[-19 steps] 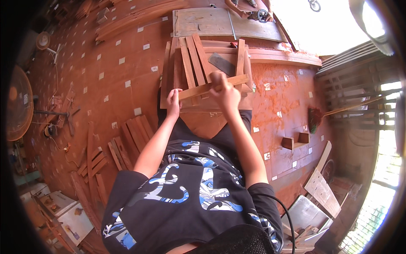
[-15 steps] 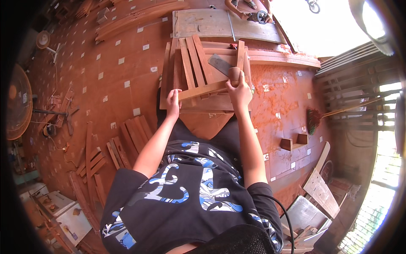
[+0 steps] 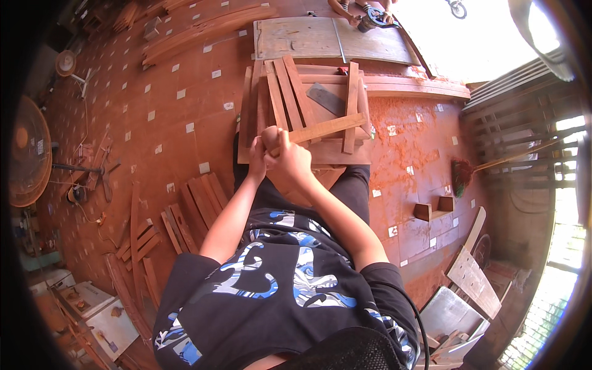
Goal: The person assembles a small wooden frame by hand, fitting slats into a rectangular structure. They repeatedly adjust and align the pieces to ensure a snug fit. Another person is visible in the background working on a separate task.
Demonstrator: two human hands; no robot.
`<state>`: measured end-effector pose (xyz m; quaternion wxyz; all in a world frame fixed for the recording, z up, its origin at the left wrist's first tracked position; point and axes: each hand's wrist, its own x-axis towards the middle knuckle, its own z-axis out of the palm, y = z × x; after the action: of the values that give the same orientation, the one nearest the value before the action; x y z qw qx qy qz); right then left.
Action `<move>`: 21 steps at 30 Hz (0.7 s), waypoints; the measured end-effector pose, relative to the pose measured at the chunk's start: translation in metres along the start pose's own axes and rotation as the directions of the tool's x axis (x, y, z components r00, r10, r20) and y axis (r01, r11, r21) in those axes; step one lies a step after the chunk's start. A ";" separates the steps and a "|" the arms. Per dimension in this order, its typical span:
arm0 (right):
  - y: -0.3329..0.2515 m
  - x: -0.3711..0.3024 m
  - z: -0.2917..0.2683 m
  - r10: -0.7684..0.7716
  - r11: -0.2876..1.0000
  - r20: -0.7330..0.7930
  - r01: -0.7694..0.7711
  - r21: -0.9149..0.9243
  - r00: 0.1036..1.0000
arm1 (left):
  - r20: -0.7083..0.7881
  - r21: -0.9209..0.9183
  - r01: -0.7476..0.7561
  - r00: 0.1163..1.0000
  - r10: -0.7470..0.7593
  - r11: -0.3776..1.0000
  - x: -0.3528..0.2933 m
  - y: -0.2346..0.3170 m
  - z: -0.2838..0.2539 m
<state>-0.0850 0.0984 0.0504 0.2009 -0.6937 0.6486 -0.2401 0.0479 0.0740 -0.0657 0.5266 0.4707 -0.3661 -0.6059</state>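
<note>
A wooden strip [image 3: 327, 127] lies slantwise over other slats on the low work table [image 3: 246, 154]. My left hand [image 3: 258, 160] is closed around its left end, fingers partly hidden. Close beside it, my right hand [image 3: 291, 161] presses a rounded brown pad [image 3: 269, 137] against that same end; the pad's material is unclear. Several reddish slats [image 3: 287, 92] lie side by side on the table's far left. Another slat [image 3: 352, 92] crosses under the strip's right part. A grey rectangular sheet [image 3: 325, 98] lies between them.
Beyond my table, a person's hands [image 3: 354, 20] hold a power tool [image 3: 372, 20] at a pale board [image 3: 302, 38]. Stacked planks [image 3: 203, 197] lie at left, near a fan [image 3: 29, 151]. A broom [image 3: 461, 176] and small wooden piece [image 3: 433, 209] are at right, among shavings.
My right hand and the brown pad have moved left along the strip, from its right part to its left end beside my left hand. The strip's right part is now uncovered.
</note>
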 end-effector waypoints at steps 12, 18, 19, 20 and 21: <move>0.101 0.028 -0.067 0.399 0.863 -0.306 -0.467 -0.193 0.864 | -0.033 0.092 -0.025 0.999 0.028 0.995 0.000 -0.001 0.005; 0.017 -0.001 0.020 -0.015 0.991 -0.082 0.003 -0.136 0.997 | -0.105 -0.093 0.131 0.984 -0.140 0.987 0.002 0.002 0.013; 0.001 -0.006 0.022 -0.077 0.986 -0.047 0.069 -0.155 0.996 | -0.073 -0.185 0.137 0.986 -0.153 0.973 0.001 0.003 0.014; -0.004 -0.006 0.019 -0.064 0.992 -0.028 0.061 -0.107 0.998 | -0.042 -0.277 0.146 0.986 -0.164 0.950 0.001 0.000 0.013; -0.007 -0.005 0.014 -0.050 0.997 -0.009 0.050 -0.060 0.999 | -0.027 -0.225 0.147 0.987 -0.156 0.963 0.000 0.001 0.008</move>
<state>-0.0717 0.1037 0.0425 0.1704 -0.7141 0.6390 -0.2293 0.0405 0.0730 -0.0628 0.5359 0.4488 -0.2473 -0.6709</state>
